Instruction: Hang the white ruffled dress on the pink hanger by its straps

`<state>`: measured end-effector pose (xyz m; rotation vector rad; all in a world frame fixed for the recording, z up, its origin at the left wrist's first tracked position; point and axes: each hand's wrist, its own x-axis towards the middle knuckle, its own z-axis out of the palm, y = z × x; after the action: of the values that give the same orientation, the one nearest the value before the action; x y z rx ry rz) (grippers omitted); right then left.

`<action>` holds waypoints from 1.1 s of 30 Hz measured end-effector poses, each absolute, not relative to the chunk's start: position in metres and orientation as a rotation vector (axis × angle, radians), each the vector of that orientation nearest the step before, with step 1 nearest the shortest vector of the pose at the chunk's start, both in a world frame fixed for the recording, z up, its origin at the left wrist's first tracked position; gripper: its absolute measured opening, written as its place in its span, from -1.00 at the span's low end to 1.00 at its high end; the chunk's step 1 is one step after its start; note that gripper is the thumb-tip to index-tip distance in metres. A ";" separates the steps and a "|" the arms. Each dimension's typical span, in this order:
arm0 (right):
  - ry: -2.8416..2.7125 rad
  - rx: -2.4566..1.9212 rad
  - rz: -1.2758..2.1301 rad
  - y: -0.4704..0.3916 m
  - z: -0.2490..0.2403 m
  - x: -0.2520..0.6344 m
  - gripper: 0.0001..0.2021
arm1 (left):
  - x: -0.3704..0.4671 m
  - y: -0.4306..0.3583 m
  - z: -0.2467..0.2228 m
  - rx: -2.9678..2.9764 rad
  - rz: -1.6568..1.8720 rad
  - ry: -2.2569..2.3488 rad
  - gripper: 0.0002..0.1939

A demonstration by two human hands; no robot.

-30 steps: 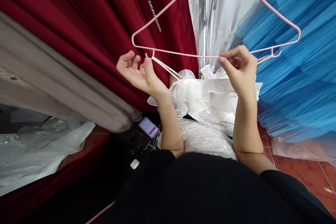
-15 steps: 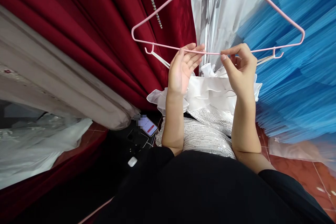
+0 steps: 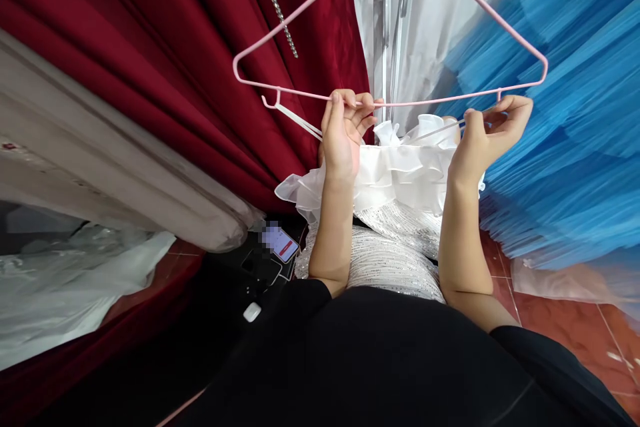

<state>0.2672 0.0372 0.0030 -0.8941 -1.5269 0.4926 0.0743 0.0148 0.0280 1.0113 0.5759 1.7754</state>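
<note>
A pink hanger [image 3: 425, 103] spans the upper middle of the view. My left hand [image 3: 347, 123] has its fingers curled round the hanger's bottom bar, left of centre. A white strap [image 3: 300, 121] loops over the small hook at the hanger's left end. My right hand [image 3: 493, 130] is closed near the right hook, its thumb and fingers pinching the other strap, which runs toward the dress. Below the hanger is a white dress with a ruffled top [image 3: 390, 170] and a sequined body [image 3: 390, 257], between my forearms.
Red curtains [image 3: 200, 47] and a pale cloth [image 3: 100, 140] hang at the left, blue tulle [image 3: 560, 113] at the right. A phone [image 3: 283, 243] and a white case [image 3: 252, 311] lie on a dark surface, lower left.
My right hand has left the middle of the bottom bar and moved right to the strap by the right hook. The hanger has shifted left; my left hand's fingers have curled round the bar.
</note>
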 end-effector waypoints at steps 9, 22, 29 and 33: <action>-1.113 -0.898 0.363 0.054 -0.005 0.292 -0.72 | 0.070 0.016 0.027 1.021 1.751 0.611 -0.71; -0.861 -0.730 0.289 0.060 -0.002 0.283 -0.77 | 0.069 0.015 0.028 1.022 1.722 0.647 -0.70; -1.025 -0.814 0.184 0.052 -0.003 0.273 -0.74 | 0.064 0.021 0.023 1.037 1.714 0.663 -0.70; -0.995 -0.713 0.192 0.046 -0.001 0.265 -0.80 | 0.061 0.023 0.021 1.039 1.718 0.614 -0.71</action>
<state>0.2648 0.0457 -0.0014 -0.7131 -0.9950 0.1919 0.0610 0.0230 0.0210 1.0391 0.6135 1.7178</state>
